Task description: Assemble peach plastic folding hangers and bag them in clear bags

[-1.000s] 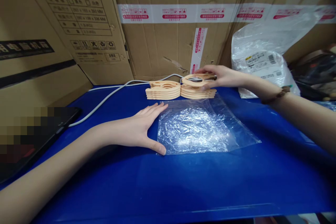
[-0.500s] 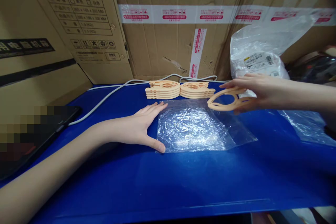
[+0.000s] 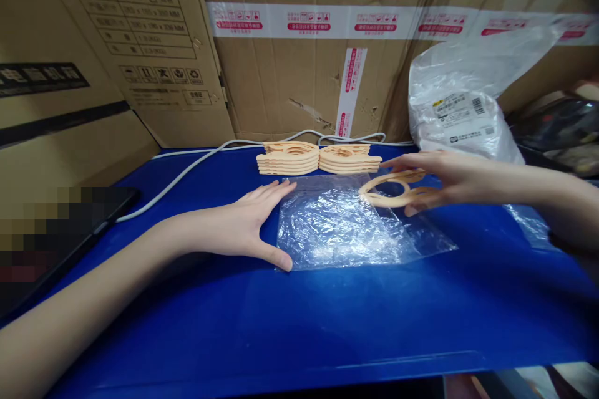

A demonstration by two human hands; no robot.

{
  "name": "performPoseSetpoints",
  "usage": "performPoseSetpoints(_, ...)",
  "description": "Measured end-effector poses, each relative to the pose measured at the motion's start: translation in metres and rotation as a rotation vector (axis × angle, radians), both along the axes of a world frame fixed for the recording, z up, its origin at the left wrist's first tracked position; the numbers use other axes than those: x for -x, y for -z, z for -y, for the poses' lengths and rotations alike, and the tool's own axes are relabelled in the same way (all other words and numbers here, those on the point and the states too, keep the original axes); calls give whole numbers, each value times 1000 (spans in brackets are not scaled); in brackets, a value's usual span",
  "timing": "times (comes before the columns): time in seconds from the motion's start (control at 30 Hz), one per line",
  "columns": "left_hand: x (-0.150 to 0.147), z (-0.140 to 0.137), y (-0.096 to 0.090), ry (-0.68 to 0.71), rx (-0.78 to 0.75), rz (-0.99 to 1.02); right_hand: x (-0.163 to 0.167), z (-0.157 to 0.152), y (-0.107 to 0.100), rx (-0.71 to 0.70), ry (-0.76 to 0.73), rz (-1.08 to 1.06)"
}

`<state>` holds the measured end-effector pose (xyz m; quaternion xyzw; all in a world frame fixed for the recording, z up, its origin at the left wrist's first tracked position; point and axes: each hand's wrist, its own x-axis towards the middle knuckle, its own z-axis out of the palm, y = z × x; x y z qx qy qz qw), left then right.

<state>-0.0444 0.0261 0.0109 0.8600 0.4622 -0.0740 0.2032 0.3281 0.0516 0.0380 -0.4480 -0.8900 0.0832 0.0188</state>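
Note:
A clear plastic bag (image 3: pixel 337 234) lies flat and crinkled on the blue table surface. My left hand (image 3: pixel 238 227) rests on the bag's left edge, fingers spread and thumb held apart, holding nothing. In my right hand (image 3: pixel 449 181) is a beige plastic folding hanger (image 3: pixel 384 201), pinched between thumb and fingers; its rounded end with an oval opening points left, over the bag's upper right part. The far end of the hanger is hidden by the hand. Behind the bag stands a neat stack of similar beige folding hangers (image 3: pixel 287 166), in two side-by-side halves.
Cardboard boxes (image 3: pixel 281 81) wall off the back and left. A white cable (image 3: pixel 187 176) runs along the back to a dark device (image 3: pixel 110 218) at left. A translucent bag with a label (image 3: pixel 461 115) leans at the back right. The blue table (image 3: pixel 299 330) has a front edge below.
My right hand has moved left and slightly down with the folding hanger, bringing it over the bag. My left hand stays at the bag's edge. The view has shifted slightly.

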Motion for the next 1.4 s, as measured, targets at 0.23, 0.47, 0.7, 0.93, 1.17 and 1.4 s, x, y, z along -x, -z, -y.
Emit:
performPoseSetpoints(0.23, 0, 0, 1, 0, 1, 7, 29, 3, 25, -138, -14, -111)
performPoseSetpoints(0.47, 3, -1, 3, 18, -18, 12, 26, 3, 24, -285, -13, -78)
performPoseSetpoints(0.7, 3, -2, 5, 5, -9, 3, 24, 6, 16, -176, -9, -160)
performPoseSetpoints(0.93, 2, -1, 3, 1, -9, 8, 46, 13, 40, -110, 32, -264)
performPoseSetpoints(1.17, 3, -2, 5, 14, -17, 6, 51, 9, 50, -66, 1, -354)
performPoseSetpoints(1.4, 3, -2, 5, 5, -4, 11, 26, 9, 25, 5, 130, -165)
